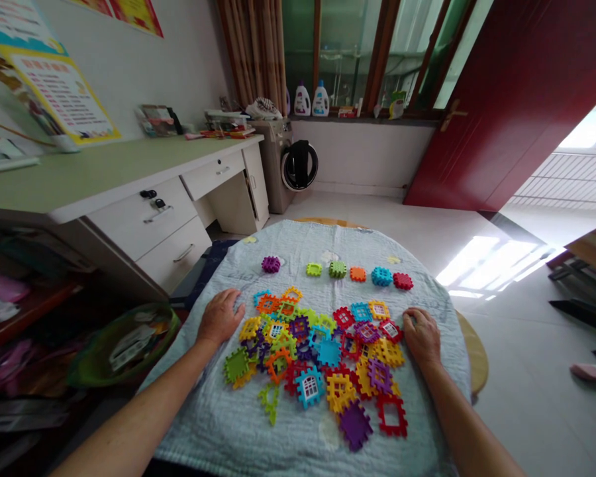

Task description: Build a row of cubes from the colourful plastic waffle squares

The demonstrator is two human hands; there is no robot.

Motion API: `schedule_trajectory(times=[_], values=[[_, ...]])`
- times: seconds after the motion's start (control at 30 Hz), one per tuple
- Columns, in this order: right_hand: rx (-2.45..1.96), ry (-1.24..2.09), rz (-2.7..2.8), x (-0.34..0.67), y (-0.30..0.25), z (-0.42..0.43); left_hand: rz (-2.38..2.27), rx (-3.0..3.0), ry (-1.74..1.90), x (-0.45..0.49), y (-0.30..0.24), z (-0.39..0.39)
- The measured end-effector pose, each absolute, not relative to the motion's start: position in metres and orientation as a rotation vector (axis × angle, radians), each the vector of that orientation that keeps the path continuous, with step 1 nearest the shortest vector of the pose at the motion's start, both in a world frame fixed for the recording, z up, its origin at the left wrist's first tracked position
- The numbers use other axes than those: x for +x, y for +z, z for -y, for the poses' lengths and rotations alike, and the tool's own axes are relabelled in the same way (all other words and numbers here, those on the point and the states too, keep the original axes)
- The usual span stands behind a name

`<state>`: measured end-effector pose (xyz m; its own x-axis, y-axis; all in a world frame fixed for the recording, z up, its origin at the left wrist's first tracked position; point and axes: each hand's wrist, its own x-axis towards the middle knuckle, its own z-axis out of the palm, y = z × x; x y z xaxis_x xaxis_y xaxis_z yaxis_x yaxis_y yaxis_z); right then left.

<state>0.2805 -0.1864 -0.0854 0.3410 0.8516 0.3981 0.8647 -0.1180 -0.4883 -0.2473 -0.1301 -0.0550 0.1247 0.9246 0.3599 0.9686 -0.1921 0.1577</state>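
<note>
My left hand [220,318] lies on the cloth left of a loose pile of interlocking plastic tiles [298,344], its fingers stretched forward, holding nothing. My right hand [422,334] rests at the pile's right side, fingers loosely bent, with nothing seen in it. The tiles have toothed edges; some are solid, others have window openings. Nearest the front are a purple solid tile [355,425] and a red square frame [392,416]. Behind the pile stand a purple block [271,264], a green stack [337,269], an orange piece [357,273], a blue block [381,276] and a red one [402,281].
A pale blue cloth [298,437] covers the round table. To the left are a desk with drawers [144,212] and a green basket [124,344]. A washing machine [273,165] with its door ajar stands behind; a red door [506,99] is at right.
</note>
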Motion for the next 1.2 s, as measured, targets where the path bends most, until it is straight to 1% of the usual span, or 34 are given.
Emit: schedule_trajectory(times=[0.5, 0.93, 1.1, 1.2], values=[[-1.878, 0.022, 1.413, 0.2811, -0.0850, 0.1872, 1.925, -2.258, -0.574, -0.2456, -0.0537, 0.1302], [-1.882, -0.006, 1.410, 0.2849, -0.0868, 0.1854, 1.942, -2.248, -0.602, -0.2455, -0.0541, 0.1310], [-1.872, 0.046, 1.352, 0.2819, -0.0837, 0.1858, 1.955, -2.249, -0.595, -0.2450, -0.0528, 0.1314], [-1.863, 0.153, 1.260, 0.2841, -0.0806, 0.1877, 1.965, -2.237, -0.619, -0.2447, -0.0519, 0.1321]])
